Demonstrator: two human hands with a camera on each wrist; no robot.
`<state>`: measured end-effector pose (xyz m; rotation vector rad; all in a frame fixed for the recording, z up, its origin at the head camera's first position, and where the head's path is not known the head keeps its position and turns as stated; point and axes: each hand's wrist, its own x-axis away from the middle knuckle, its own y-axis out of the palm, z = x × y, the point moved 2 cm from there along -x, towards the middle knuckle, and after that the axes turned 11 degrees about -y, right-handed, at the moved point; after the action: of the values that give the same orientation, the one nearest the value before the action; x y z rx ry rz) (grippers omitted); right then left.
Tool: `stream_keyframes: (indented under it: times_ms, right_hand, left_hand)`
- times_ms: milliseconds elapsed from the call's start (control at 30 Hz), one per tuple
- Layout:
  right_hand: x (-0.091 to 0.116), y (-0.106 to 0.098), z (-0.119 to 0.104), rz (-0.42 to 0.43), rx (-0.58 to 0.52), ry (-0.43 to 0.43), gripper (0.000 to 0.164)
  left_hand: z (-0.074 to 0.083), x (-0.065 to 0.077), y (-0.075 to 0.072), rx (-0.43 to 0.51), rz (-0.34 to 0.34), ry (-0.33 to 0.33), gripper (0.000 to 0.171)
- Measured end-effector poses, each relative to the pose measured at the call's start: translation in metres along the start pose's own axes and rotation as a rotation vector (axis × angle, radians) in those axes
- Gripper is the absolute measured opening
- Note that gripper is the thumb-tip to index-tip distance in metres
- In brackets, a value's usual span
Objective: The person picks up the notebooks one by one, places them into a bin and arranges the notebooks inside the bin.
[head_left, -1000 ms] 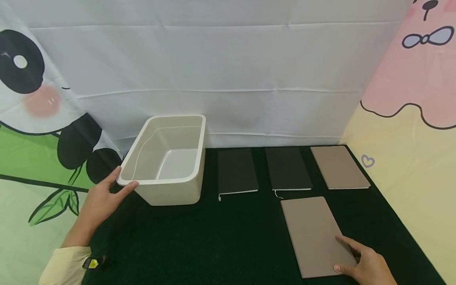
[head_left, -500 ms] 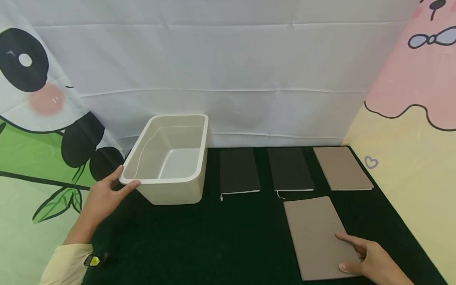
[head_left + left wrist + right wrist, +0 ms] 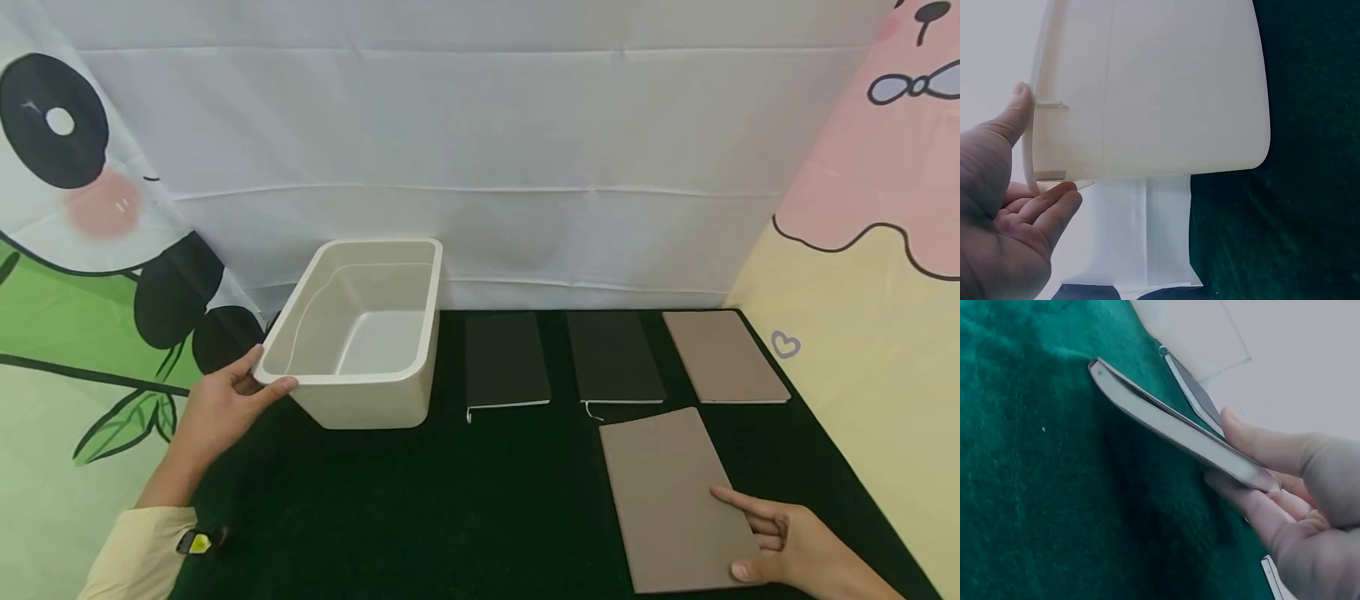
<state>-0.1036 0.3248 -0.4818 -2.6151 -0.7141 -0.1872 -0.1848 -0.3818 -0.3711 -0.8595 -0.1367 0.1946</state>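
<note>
At the front left corner of an off-white plastic bin [image 3: 367,404], my left hand [image 3: 221,408] grips the rim. The left wrist view shows the thumb and curled fingers on either side of the rim [image 3: 1029,150]. To the right, my right hand [image 3: 802,537] holds the right edge of a taupe notebook [image 3: 667,504]. In the right wrist view the thumb lies on one cover and fingers go under the other, with the notebook's page edge [image 3: 1172,428] tilted above the cloth. The fingers' grip beneath is hidden in the head view.
Behind the held notebook lie two black notebooks [image 3: 508,358] with ribbon markers and a smaller taupe notebook [image 3: 723,357], in a row along the back. A dark green cloth [image 3: 420,517] covers the table. White fabric [image 3: 517,150] stands behind it, with printed fabric at both sides.
My right hand has shifted right along the notebook, the thumb now nearer its edge. The notebook's far right corner has risen slightly. My left hand keeps its place on the bin; the view drifts slightly.
</note>
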Motion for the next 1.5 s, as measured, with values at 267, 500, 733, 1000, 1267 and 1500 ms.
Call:
stream_keyframes:
  times_ms: [267, 500, 733, 1000, 1267, 1500]
  right_hand:
    - [0.0, 0.0, -0.002, 0.016, -0.088, -0.028, 0.08]
    - [0.001, -0.004, -0.011, 0.004, -0.2, -0.045, 0.071]
    - [-0.003, -0.008, -0.034, -0.067, -0.359, -0.166, 0.068]
    - [-0.012, -0.017, -0.061, -0.02, -0.292, -0.203, 0.071]
    - [-0.032, -0.026, -0.088, 0.116, -0.195, -0.182, 0.076]
    - [-0.051, -0.033, -0.117, 0.118, -0.237, -0.26, 0.076]
  left_hand:
    - [0.001, 0.001, -0.002, 0.015, 0.005, -0.007, 0.091]
    - [0.001, 0.002, -0.003, 0.01, 0.013, -0.027, 0.09]
    - [0.0, 0.002, -0.005, -0.023, 0.043, -0.026, 0.088]
    - [-0.001, 0.002, -0.005, -0.03, 0.055, -0.032, 0.088]
    - [-0.002, 0.005, -0.006, -0.023, 0.066, -0.036, 0.088]
    - [0.0, 0.004, -0.005, -0.011, 0.068, -0.029, 0.089]
